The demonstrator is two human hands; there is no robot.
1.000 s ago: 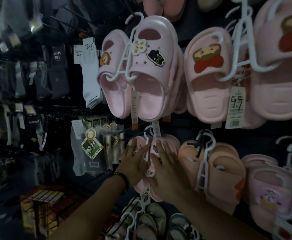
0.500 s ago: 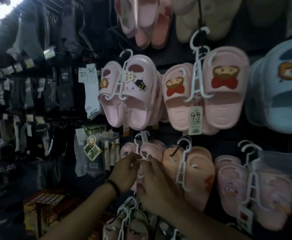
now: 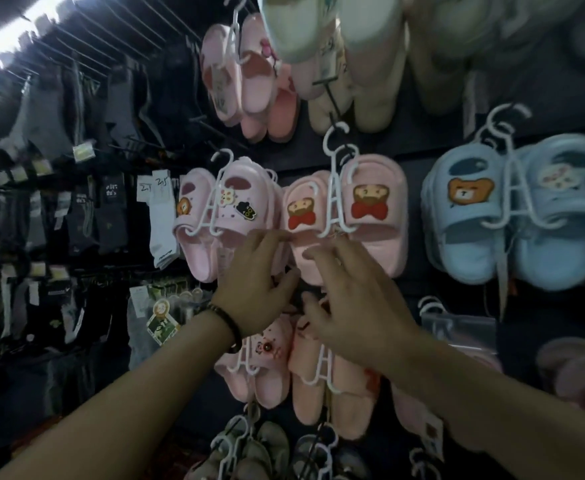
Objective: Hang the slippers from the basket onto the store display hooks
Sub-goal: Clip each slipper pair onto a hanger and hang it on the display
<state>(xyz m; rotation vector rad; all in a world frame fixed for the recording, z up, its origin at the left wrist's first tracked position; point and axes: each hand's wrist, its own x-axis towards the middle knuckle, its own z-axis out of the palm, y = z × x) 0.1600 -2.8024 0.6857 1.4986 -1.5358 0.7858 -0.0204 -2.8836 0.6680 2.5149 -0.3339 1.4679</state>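
Black display wall [image 3: 417, 147]. The lower pink pair [image 3: 270, 382] now hangs on its own hanger — hung, I judge. Left hand [image 3: 249, 285] and right hand [image 3: 356, 317] have lifted off it, fingers spread, holding nothing — fingertips at the bear-bow pair [image 3: 381, 251].

Pink slippers [image 3: 374, 240] have brown bears with red bows. Blue pair [image 3: 471, 251] on the right has an orange bear. My bracelet's [image 3: 230, 327] black.
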